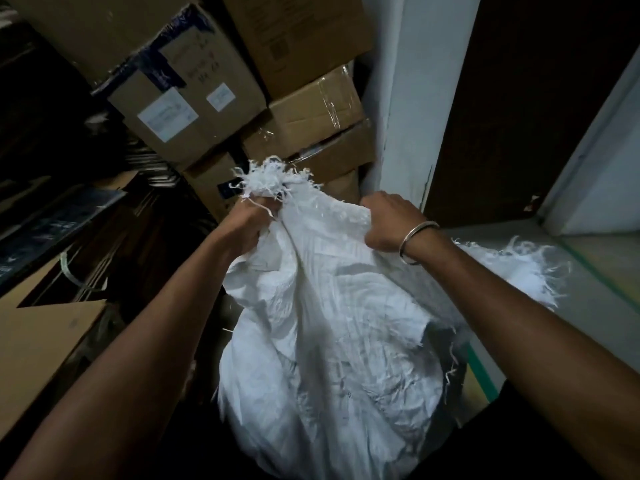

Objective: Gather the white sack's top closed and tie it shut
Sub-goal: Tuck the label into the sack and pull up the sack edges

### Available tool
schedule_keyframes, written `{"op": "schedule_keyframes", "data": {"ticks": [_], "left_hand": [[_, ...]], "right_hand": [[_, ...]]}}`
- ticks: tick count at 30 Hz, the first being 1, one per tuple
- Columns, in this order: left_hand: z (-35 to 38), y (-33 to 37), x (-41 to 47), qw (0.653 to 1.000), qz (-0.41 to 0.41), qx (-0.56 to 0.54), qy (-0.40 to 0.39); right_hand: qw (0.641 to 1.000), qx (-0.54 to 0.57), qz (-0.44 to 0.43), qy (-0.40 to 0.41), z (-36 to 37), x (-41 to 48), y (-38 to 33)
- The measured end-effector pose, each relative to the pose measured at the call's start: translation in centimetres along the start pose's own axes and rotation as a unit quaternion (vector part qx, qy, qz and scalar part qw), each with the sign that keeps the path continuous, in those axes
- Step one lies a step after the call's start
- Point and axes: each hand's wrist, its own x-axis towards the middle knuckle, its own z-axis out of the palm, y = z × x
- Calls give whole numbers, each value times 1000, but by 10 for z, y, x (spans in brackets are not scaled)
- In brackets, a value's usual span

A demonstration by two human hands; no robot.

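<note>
A full white woven sack (329,341) stands on the floor in front of me, its top edge frayed into loose strands. My left hand (247,221) is clenched around a bunched tuft of the sack's rim, whose frayed end (268,178) sticks up above my fist. My right hand (389,220), with a metal bangle on its wrist, grips the sack's top edge further right. Another frayed flap of the rim (512,268) hangs loose behind my right forearm. No string or tie shows.
Stacked cardboard boxes (194,109) rise right behind the sack. A flat cardboard sheet (41,341) and dark stacked items lie on the left. A white wall corner (408,98) and a dark door (540,98) stand on the right, above a grey floor with green stripe (483,375).
</note>
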Motion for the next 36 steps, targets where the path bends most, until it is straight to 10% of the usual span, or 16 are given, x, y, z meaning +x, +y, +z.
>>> {"op": "schedule_keyframes", "data": {"ticks": [6,14,17,21,27,31,36], "left_hand": [[-43,-32,18,995,-25,-76,66],[-65,-30,13,998,-16,-1,55],[-46,-16,6,996,34,14,-86],[-3,6,-12,984,54,34,-169],[7,14,-18,979,49,10,-196],[-54,19,-16,982,63,67,-163],[-87,36,-9,980,102,147,-87]], "right_hand": [[987,-88,125,-52,5,-24,71],[993,69,-95,30,-3,-71,82],[998,40,-6,38,-16,-52,111],[967,-137,149,-152,-49,-21,114],[982,139,-109,-72,-14,-5,-35],[991,114,-64,2,-4,16,-7],[980,-37,49,-188,-30,24,30]]}}
